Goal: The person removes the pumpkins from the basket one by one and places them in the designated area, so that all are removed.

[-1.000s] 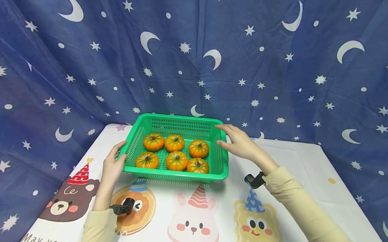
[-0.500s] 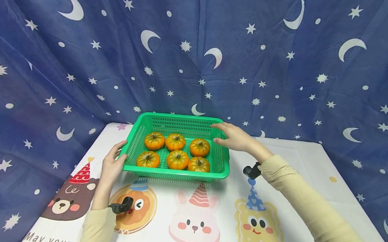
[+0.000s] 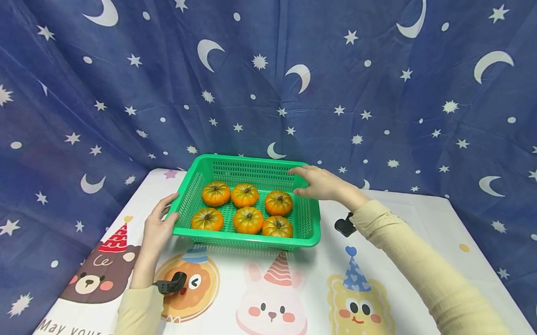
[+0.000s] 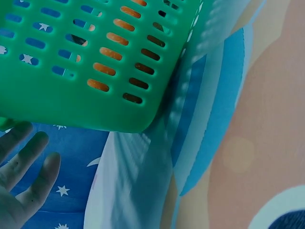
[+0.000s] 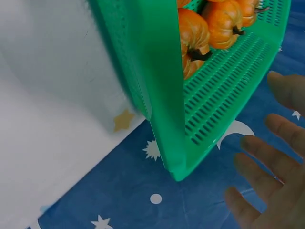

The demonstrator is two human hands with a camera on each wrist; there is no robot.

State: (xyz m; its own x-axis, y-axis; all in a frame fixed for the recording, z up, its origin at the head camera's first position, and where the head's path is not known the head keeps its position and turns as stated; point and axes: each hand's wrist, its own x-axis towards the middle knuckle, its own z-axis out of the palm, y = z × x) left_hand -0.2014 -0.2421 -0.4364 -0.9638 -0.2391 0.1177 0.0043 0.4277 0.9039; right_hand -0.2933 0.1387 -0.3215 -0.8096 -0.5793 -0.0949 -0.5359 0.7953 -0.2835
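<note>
In the head view a green slotted plastic basket (image 3: 247, 240) stands at the back of the table with several small orange pumpkins (image 3: 248, 220) in it. My left hand (image 3: 159, 227) is at its left side, fingertips by the rim and thumb near the front corner. The left wrist view shows those fingers (image 4: 29, 160) spread and fairly straight beside the basket wall. Over the right rim hovers my right hand (image 3: 324, 184), palm down, thumb apart from the fingers. In the right wrist view, the spread fingers (image 5: 262, 171) hold nothing and sit apart from the basket.
A white cloth with cartoon animals covers the table (image 3: 409, 233). Close behind it hangs a dark blue curtain (image 3: 253, 112) with moons and stars. Each wrist wears a black camera mount, such as the right mount (image 3: 345, 226).
My right hand has moved left and slightly away from me, further over the basket's right rim. The left hand stays by the left side, and the pumpkins keep their places.
</note>
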